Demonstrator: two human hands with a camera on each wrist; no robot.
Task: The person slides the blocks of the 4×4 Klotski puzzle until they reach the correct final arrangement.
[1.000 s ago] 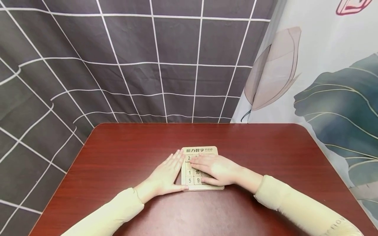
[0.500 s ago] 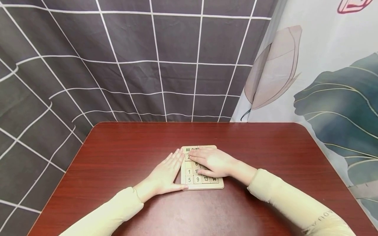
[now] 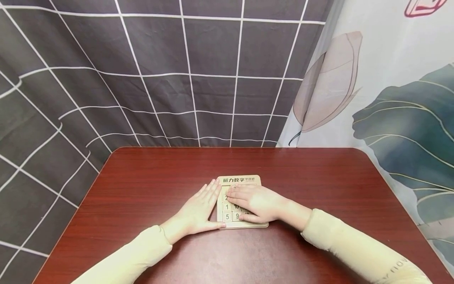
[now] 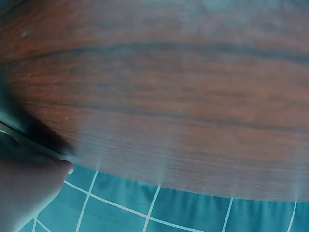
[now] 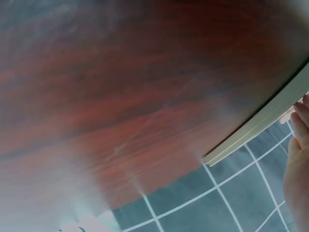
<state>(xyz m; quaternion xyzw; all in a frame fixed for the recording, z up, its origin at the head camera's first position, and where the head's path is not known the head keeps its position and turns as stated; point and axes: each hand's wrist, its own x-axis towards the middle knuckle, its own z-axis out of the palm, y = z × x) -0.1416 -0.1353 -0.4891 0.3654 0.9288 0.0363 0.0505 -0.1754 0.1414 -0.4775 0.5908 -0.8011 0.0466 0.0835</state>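
Note:
A pale number sliding puzzle [image 3: 252,225] lies flat on the table, with dark lettering across its top. My left hand [image 3: 196,215] rests beside it, straight fingers along the left edge and thumb at the lower left corner. My right hand [image 3: 262,203] lies over the right part of the tiles and hides many of them. Its fingertips touch the left column at the 2 tile [image 3: 226,198]; above that tile is a gap. The 1, 10, 5 and 9 tiles show lower down. In the right wrist view, the puzzle's side edge [image 5: 260,123] runs beside the fingers.
The red-brown wooden table [image 3: 149,177] extends around the puzzle. Behind it hangs a dark grey curtain [image 3: 213,94] with a white grid. A pale curtain with leaf prints [image 3: 326,86] hangs at the right.
The 2 tile has slid down one row, and the gap in the left column is now at its top. My right hand rose over the lettering, then came back down. The left hand stays put.

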